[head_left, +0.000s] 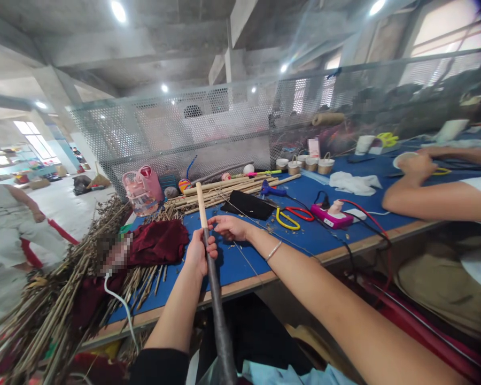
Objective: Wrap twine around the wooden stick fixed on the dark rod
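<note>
My left hand [201, 251] is wrapped round a long stick [201, 206], its top bare pale wood and its lower part covered in something dark grey. The stick slants up from my lap over the table edge. Just right of it, my right hand [230, 227] has its fingertips pinched together against the stick near where bare wood meets dark covering. What they hold, if anything, is too small to make out. Beyond my hands lie a black cloth [248, 205] and scissors [291, 218] with yellow and red handles. A dark red cloth [160, 243] lies to the left.
On the blue table [240, 262] are pale wooden sticks [224, 187], a blue glue gun [273, 188] and a purple power strip [332, 216] with cables. Dried stalks [64, 289] spill over the left edge. A pink bag [144, 190] stands behind; a co-worker's arm [433, 190] rests at right.
</note>
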Action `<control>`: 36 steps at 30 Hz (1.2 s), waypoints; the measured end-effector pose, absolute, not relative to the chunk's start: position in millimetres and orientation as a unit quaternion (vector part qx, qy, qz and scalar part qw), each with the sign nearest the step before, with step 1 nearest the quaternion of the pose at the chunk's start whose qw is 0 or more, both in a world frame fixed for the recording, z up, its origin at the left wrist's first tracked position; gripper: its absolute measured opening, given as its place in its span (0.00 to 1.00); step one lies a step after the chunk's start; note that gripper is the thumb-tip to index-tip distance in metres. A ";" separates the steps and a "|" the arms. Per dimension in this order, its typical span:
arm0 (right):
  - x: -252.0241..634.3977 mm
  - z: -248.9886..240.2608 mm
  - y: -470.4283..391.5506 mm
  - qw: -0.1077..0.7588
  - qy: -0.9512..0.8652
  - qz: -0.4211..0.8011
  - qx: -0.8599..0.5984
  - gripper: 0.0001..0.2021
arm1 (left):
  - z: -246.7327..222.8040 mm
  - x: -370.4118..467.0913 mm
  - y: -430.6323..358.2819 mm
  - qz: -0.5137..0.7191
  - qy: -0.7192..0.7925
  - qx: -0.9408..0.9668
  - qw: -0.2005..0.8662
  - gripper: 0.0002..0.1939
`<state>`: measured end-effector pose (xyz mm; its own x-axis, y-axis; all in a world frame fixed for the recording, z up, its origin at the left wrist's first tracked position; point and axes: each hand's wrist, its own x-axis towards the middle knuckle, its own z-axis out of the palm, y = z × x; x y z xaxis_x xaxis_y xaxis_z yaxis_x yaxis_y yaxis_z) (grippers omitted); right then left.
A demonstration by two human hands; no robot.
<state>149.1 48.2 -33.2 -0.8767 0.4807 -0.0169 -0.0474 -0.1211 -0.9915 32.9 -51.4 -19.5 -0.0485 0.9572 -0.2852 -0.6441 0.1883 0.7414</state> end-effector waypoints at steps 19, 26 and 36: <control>136.5 -35.7 42.2 0.302 -0.711 0.584 -0.248 0.20 | -34.0 39.5 -46.8 0.620 0.556 0.255 0.492 0.11; 142.6 -35.3 41.7 0.223 -0.655 0.698 -0.183 0.28 | -31.8 39.2 -50.2 0.600 0.607 0.280 0.439 0.13; 145.7 -27.5 46.9 0.151 -0.475 0.825 -0.265 0.08 | -29.3 42.6 -52.9 0.600 0.619 0.283 0.421 0.15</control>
<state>145.7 46.9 -27.5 -0.8134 0.5015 -0.2947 0.0024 -0.5038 -0.8638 42.6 -52.9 -29.3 -0.4860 0.8551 -0.1805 -0.1546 0.1191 0.9808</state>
